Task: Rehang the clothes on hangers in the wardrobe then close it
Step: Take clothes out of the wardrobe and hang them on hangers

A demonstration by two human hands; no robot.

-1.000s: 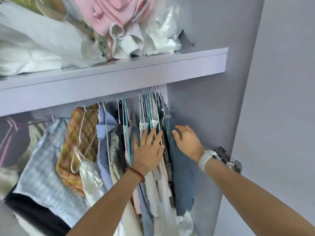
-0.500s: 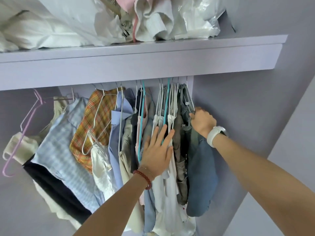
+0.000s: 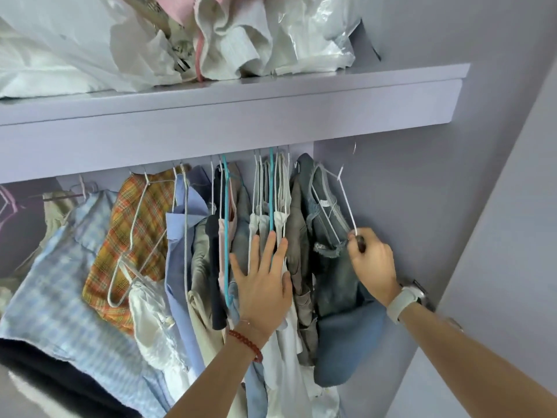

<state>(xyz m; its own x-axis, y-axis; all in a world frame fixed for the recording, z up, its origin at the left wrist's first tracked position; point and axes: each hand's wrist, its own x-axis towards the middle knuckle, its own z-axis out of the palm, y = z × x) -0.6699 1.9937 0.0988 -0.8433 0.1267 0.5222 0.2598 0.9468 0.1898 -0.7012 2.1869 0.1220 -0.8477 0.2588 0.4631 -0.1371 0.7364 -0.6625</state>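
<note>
left hand (image 3: 262, 285) lay flat, fingers apart, pressing the hung clothes (image 3: 271, 236) leftward. right hand (image 3: 372, 260) fingers pinched the white wire hanger (image 3: 346, 203) carrying the denim garment (image 3: 334, 267), rightmost under the shelf (image 3: 229, 116).

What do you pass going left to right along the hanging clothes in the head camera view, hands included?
Pink hanger → light blue checked shirt → orange plaid garment → plain blue shirt → teal hanger → left hand pressing flat on the clothes → denim garment → right hand pinching the white hanger.
</note>
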